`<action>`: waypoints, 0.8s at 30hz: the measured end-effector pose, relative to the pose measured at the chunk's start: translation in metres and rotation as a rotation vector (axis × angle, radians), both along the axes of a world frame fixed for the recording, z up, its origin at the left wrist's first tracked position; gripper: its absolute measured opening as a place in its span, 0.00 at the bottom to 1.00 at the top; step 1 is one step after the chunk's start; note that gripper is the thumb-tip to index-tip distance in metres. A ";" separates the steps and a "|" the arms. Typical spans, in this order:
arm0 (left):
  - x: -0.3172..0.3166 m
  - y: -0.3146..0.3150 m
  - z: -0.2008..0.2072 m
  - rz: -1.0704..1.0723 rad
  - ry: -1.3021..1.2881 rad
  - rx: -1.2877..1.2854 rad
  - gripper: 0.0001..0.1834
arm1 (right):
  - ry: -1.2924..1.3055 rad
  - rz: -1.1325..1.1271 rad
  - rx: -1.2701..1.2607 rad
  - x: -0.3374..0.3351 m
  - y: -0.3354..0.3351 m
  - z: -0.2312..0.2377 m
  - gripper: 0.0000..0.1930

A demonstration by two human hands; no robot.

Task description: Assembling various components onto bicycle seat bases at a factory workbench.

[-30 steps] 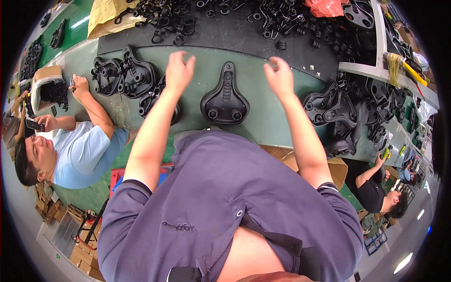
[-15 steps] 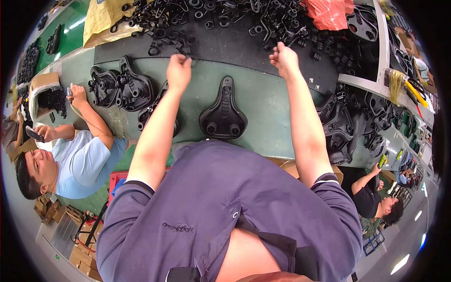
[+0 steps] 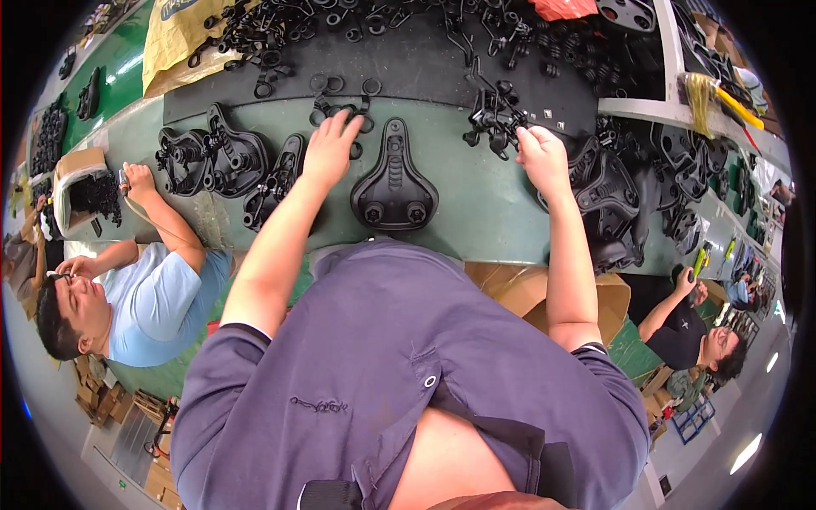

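Right hand (image 3: 542,158) pinches tangled brackets (image 3: 493,119), the exact contact hard to make out; left hand (image 3: 330,151), fingers loosely spread, partly hides rings (image 3: 323,106). Saddle (image 3: 395,185) lies between the hands, toward the surface's (image 3: 484,208) near edge.

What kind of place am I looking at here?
Probably a factory assembly workshop: black saddle-shaped parts sit on a green workbench, loose black fittings lie heaped behind them, and co-workers are on both sides.
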State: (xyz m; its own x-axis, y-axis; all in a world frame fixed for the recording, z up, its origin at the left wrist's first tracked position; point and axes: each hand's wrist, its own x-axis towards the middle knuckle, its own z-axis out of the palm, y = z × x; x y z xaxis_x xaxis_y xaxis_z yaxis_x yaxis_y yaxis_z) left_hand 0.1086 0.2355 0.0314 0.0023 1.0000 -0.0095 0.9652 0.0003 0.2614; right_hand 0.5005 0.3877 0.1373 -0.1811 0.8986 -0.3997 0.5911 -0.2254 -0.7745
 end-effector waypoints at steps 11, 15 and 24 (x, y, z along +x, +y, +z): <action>-0.004 0.027 -0.005 -0.329 0.365 -0.246 0.13 | -0.019 -0.013 0.286 -0.052 0.032 0.048 0.20; -0.005 0.010 0.011 -0.183 0.218 0.118 0.11 | 0.067 -0.064 0.216 -0.049 0.037 0.078 0.19; 0.035 -0.050 0.044 0.264 -0.651 0.011 0.16 | -0.392 0.067 -0.181 0.025 -0.047 0.091 0.16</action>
State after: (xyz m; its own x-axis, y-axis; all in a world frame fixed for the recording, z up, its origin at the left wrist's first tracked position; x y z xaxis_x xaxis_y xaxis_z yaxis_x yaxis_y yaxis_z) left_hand 0.1440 0.1850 0.0757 -0.2384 0.9680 -0.0787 0.5802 0.2069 0.7877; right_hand 0.5260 0.3409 0.2287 -0.0391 0.7991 -0.5999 0.8505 -0.2885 -0.4398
